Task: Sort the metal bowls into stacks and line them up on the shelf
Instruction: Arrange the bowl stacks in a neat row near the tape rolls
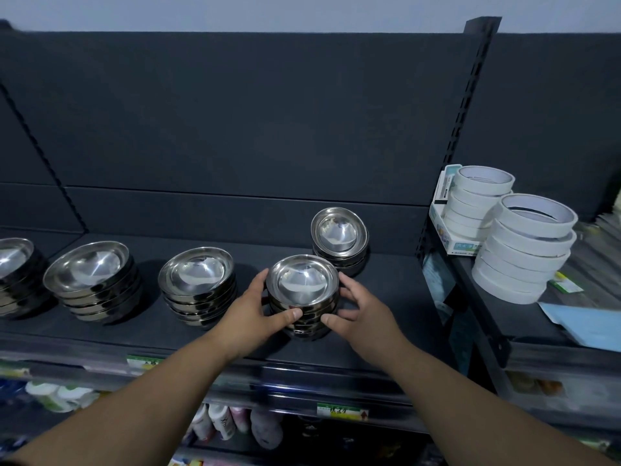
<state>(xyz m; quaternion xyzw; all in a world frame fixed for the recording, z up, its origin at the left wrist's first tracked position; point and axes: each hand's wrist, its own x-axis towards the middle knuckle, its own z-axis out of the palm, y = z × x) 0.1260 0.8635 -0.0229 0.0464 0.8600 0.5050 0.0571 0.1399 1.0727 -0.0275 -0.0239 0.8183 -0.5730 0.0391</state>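
1. Centre of the frame, on the dark shelf [208,331], both hands clasp one bowl stack [302,292]; left hand [250,312] and right hand [361,309] curl fingers [289,314] round its sides.
2. Left of it stand other bowl stacks [198,284]; another stack [339,237] sits just behind.

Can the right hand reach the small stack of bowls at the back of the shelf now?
Probably not yet: the right hand and left hand both grip the front stack. The back stack has open shelf around it.
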